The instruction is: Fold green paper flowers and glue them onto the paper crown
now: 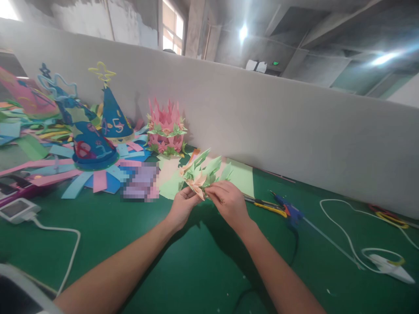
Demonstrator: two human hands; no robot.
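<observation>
A folded paper flower piece [199, 176], with pale orange petals and upright light green leaves, is held up between both hands above the green table. My left hand [184, 205] is closed on its lower left side, thumb against the orange petals. From the right, my right hand [228, 204] pinches its lower edge with the fingertips. Just behind it lie sheets of light green paper [244, 174] and peach paper [168, 168]. Farther back stands a pink paper crown [166, 128] trimmed with green leaves and small flowers.
Blue cone hats [114, 115] and a pile of coloured paper strips [62, 128] fill the left. On the right lie a yellow cutter [271, 209], a blue glue gun [290, 207] and a white cable [343, 233]. A pale partition [278, 117] borders the table's back.
</observation>
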